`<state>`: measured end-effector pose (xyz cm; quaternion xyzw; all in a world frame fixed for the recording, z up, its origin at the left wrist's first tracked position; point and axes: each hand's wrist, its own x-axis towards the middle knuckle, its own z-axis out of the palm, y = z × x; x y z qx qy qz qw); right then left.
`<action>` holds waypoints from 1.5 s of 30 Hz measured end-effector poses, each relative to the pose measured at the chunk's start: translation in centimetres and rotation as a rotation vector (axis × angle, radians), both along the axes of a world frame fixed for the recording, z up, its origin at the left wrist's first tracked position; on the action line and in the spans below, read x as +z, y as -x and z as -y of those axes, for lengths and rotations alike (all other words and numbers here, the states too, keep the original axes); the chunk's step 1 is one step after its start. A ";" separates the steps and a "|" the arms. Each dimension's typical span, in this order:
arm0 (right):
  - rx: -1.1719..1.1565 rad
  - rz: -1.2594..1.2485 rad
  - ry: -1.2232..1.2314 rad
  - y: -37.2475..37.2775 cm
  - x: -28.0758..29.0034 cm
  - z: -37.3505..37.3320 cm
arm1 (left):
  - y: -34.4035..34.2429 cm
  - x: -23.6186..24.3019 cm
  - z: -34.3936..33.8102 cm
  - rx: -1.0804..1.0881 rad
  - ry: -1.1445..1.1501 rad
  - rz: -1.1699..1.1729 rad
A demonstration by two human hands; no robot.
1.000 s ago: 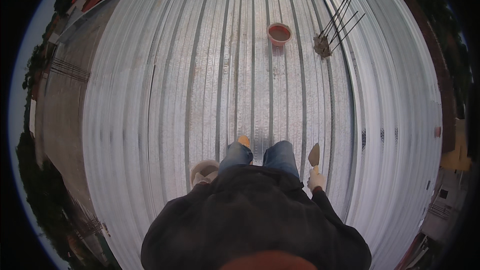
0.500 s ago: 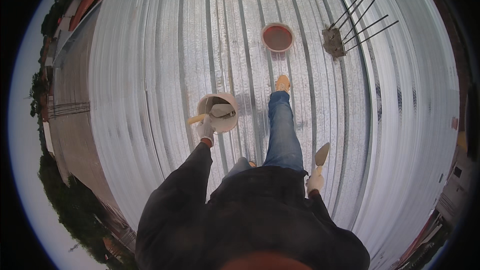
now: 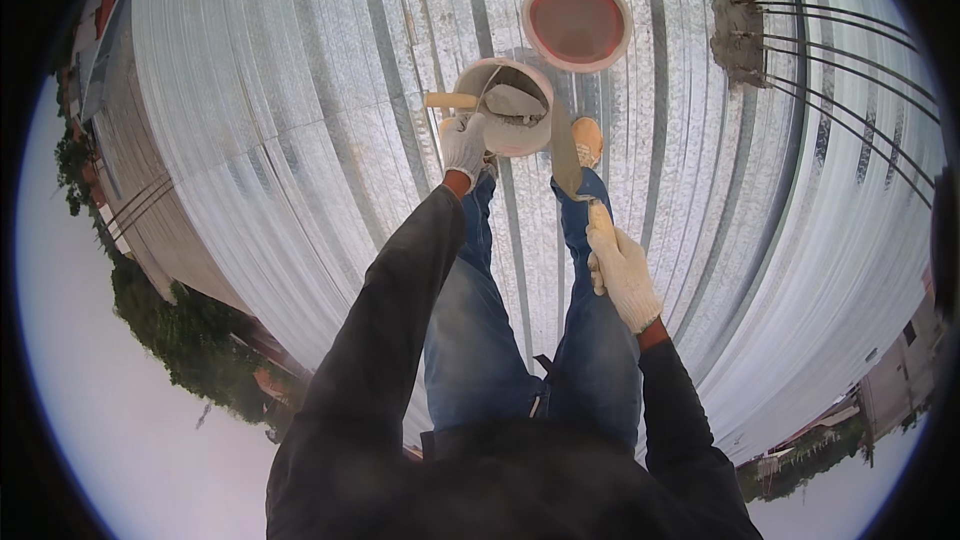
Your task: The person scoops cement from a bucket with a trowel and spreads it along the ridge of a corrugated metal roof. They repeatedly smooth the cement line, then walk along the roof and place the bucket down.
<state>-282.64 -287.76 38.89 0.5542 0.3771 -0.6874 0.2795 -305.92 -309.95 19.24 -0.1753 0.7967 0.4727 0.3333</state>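
Observation:
My left hand, in a pale knit glove, is closed on the thin wire handle of a whitish bucket. Inside the bucket sits a tool with a grey, mortar-coated blade; its tan handle sticks out over the rim above my left hand. In my right hand, also gloved, is a pointing trowel, its long grey blade pointing away from me, close to the bucket's right side. Past the bucket, a second bucket with a reddish inside holds murky liquid.
Ribbed metal decking lies underfoot. To the far right, a rough concrete stub has several long steel bars jutting toward the right. A brownish lower surface and trees show beyond the left edge.
I have moved forward, nearer the liquid-filled bucket and the concrete stub. The carried bucket has swung ahead of me, and my right hand has brought the trowel up and inward beside it.

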 end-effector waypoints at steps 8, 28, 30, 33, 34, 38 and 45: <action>-0.070 0.071 0.032 4.8 -12.1 5.1 | 0.4 -8.1 -1.5 0.005 0.017 0.094; -0.322 0.043 0.091 7.6 -17.6 13.5 | 18.0 -18.8 -1.2 -1.896 0.655 -0.674; -0.309 0.046 0.018 8.3 -17.5 13.4 | 17.8 -18.9 -0.1 -1.938 0.606 -0.493; -0.106 0.125 -0.209 8.6 -17.7 14.1 | 15.5 -16.6 0.9 -1.953 0.520 -0.097; -0.046 0.126 -0.268 9.0 -17.5 14.3 | 14.7 -15.6 1.6 -1.905 0.543 0.025; 0.165 0.008 -0.546 8.9 -17.4 16.1 | 13.3 -11.8 4.3 -1.519 0.382 0.234; 0.563 -0.070 -0.568 10.3 -23.8 17.3 | 11.7 -10.1 1.7 -1.300 0.335 0.316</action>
